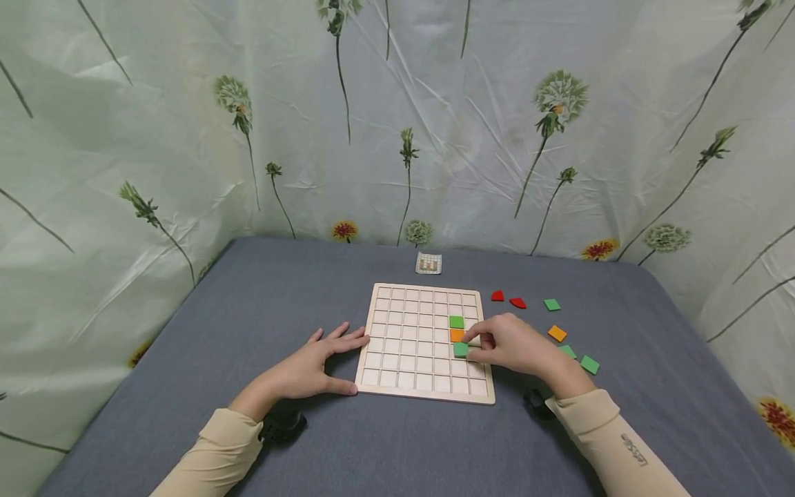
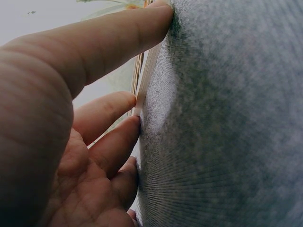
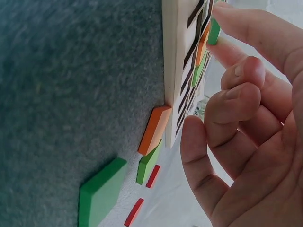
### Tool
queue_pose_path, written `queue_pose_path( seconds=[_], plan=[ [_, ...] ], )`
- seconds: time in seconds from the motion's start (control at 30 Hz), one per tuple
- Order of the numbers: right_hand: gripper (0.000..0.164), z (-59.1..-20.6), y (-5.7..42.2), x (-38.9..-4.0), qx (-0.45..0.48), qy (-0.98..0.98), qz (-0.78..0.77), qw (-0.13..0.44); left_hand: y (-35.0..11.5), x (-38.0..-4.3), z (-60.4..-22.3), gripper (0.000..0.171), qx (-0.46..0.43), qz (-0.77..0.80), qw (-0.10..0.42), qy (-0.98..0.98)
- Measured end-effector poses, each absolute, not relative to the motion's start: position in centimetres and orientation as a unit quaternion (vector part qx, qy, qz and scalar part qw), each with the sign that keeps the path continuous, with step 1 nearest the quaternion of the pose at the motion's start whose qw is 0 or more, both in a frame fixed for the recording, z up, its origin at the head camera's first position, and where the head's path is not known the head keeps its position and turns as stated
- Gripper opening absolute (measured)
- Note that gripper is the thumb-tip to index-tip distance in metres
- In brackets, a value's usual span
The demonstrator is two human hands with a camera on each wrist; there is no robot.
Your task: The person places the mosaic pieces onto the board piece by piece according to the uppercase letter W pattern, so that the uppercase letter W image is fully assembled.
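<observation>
A pale wooden grid board (image 1: 397, 362) lies on the table. My left hand (image 1: 304, 373) rests by its left side, thumb and fingertips touching the edge, fingers spread. Over the right part of the grid, my right hand (image 1: 518, 342) pinches a green square tile (image 3: 215, 32) between thumb and index finger. From the head view, this tile appears just below an orange square tile (image 1: 456, 335) in the grid. Another green tile (image 1: 456, 322) sits in the cell above the orange one. Whether the pinched tile touches the board cannot be told.
Right of the board lie two red curved-edge pieces (image 1: 517, 303), another orange tile (image 1: 557, 333) and several loose green tiles (image 1: 590, 364). A small card with a printed grid (image 1: 428, 263) lies behind the board. The grey table (image 1: 298, 290) meets a flowered curtain (image 1: 397, 103) at the back.
</observation>
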State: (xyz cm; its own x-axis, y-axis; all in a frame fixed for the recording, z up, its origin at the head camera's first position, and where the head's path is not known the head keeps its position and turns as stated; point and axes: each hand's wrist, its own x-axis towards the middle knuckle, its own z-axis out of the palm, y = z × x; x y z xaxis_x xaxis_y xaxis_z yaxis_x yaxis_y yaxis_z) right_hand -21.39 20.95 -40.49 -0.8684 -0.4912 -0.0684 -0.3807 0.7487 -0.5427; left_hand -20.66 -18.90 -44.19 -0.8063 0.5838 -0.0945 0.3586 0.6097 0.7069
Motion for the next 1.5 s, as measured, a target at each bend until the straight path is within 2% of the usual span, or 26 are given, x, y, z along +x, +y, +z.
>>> queue_pose_path(
  seconds=[1.5],
  plan=[
    [0.022, -40.68, 20.66, -21.47, -0.242, 0.928, -0.263, 0.101, -18.83, -20.48, -43.83, 0.088, 0.269, 0.354, 0.161, 0.881]
  ],
)
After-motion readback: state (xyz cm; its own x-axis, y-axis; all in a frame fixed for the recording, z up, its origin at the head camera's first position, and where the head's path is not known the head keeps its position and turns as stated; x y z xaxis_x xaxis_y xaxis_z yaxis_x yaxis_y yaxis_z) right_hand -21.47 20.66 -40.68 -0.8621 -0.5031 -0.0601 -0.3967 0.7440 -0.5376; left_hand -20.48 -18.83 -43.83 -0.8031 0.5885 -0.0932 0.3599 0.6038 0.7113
